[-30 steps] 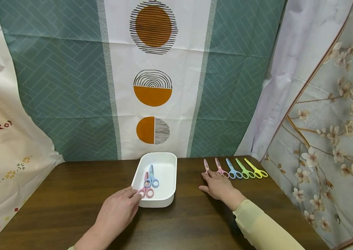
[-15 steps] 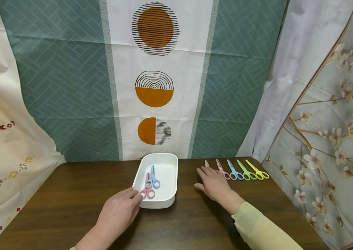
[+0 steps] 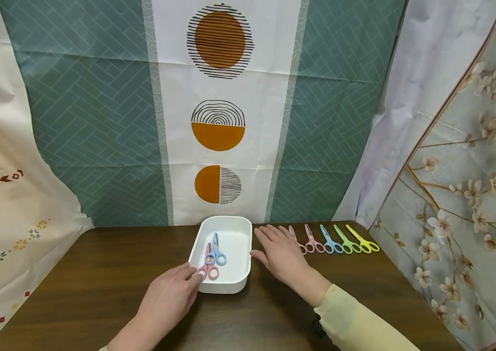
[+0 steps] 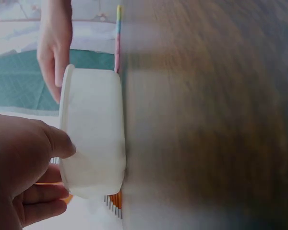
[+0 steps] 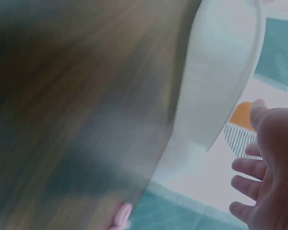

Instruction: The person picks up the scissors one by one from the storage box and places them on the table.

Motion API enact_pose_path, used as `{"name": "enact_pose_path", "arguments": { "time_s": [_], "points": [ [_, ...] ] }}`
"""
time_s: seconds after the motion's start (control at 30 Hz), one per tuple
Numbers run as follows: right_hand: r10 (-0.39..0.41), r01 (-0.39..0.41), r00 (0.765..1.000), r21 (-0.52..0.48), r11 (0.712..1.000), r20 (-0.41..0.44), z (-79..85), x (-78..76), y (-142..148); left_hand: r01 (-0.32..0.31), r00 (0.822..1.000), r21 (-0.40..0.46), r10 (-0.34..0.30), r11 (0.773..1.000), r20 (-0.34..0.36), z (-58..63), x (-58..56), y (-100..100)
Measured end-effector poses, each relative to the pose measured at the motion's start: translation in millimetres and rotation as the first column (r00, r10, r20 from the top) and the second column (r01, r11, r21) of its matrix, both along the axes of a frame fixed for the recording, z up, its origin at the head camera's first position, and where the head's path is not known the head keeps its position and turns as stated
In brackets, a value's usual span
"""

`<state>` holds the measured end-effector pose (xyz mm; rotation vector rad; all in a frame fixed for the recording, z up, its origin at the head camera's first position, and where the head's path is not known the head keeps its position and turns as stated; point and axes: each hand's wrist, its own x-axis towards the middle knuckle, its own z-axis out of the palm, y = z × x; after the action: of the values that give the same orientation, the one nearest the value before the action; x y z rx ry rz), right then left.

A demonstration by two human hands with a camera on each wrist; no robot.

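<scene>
A white plastic bin point(image 3: 241, 280) stands on the table, with pink scissors point(image 3: 213, 272) and light blue scissors point(image 3: 215, 243) overlapping inside it. At its near left corner my left hand point(image 3: 170, 292) holds the rim; the left wrist view shows the thumb point(image 4: 62, 143) against the outer wall. My right hand point(image 3: 282, 254) hovers just right of the bin, palm down, its fingers spread and holding nothing. To the right of that hand lies a row of scissors: two pink pairs point(image 3: 313, 245), a blue pair point(image 3: 330, 242), a green pair point(image 3: 347, 243) and a yellow pair point(image 3: 362, 240).
The dark wooden table point(image 3: 98, 282) ends at a green and white patterned cloth point(image 3: 98, 146) hanging behind it. A floral curtain point(image 3: 463, 219) closes off the right side, and a cream cloth point(image 3: 19, 219) drapes on the left.
My right hand has moved left from over the scissors row to beside the bin, uncovering the leftmost pink pair. The left hand stays at the bin's corner.
</scene>
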<state>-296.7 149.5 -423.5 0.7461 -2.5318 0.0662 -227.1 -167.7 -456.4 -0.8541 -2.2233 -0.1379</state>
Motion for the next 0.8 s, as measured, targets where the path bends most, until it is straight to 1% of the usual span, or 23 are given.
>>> {"name": "enact_pose_path", "arguments": {
  "time_s": [0.1, 0.27, 0.4, 0.5, 0.57, 0.63, 0.8],
  "points": [
    [0.014, -0.015, 1.000, 0.037, 0.999, 0.020, 2.0, 1.7, -12.0, -0.004, 1.000, -0.022, 0.004, 1.000, 0.003, -1.2, 0.7, 0.3],
    [0.024, -0.031, 0.998, 0.111, 0.993, 0.061, 3.1, 4.7, -28.3, 0.014, 1.000, -0.043, -0.015, 0.999, -0.024, -3.1, -0.4, 0.9],
    [0.045, -0.057, 0.996, 0.158, 0.986, 0.076, 2.5, 6.5, -38.7, 0.013, 0.999, -0.107, -0.017, 0.994, -0.039, 0.0, 2.0, 3.0],
    [0.056, -0.073, 0.994, 0.188, 0.979, 0.096, 2.4, 6.7, -46.6, -0.005, 1.000, -0.165, 0.001, 0.986, -0.022, 2.2, 5.6, 5.3],
    [0.063, -0.085, 0.992, 0.202, 0.976, 0.114, 2.7, 6.6, -51.7, -0.015, 1.000, -0.177, 0.015, 0.984, -0.002, 2.7, 7.4, 6.4],
    [0.073, -0.099, 0.989, 0.213, 0.972, 0.125, 3.0, 6.2, -56.5, -0.020, 1.000, -0.170, 0.023, 0.985, 0.015, 3.2, 9.0, 7.6],
    [0.088, -0.123, 0.983, 0.222, 0.967, 0.160, 2.4, 2.9, -66.3, 0.009, 0.998, -0.129, 0.000, 0.992, 0.069, 4.4, 12.9, 9.4]
  ]
}}
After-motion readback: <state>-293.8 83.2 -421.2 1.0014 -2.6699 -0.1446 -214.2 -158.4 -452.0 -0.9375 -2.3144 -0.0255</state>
